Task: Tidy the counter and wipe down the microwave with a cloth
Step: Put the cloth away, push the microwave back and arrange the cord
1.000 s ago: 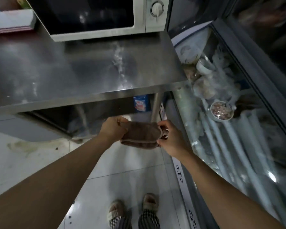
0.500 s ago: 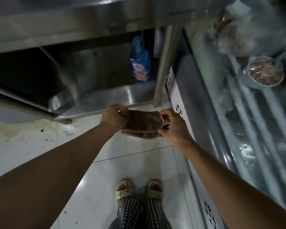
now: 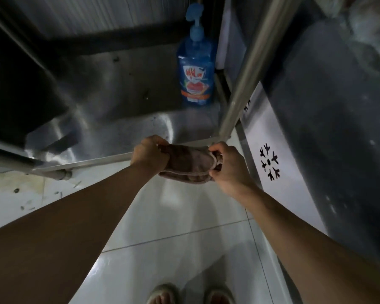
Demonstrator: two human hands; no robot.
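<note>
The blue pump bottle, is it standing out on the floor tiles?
No, the blue pump bottle stands upright on the steel lower shelf, beside the table leg.

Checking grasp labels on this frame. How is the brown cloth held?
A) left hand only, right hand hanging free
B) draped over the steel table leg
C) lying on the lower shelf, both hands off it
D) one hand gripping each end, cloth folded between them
D: the left hand grips one end and the right hand the other, with the folded brown cloth stretched between them above the floor, in front of the lower shelf.
</note>
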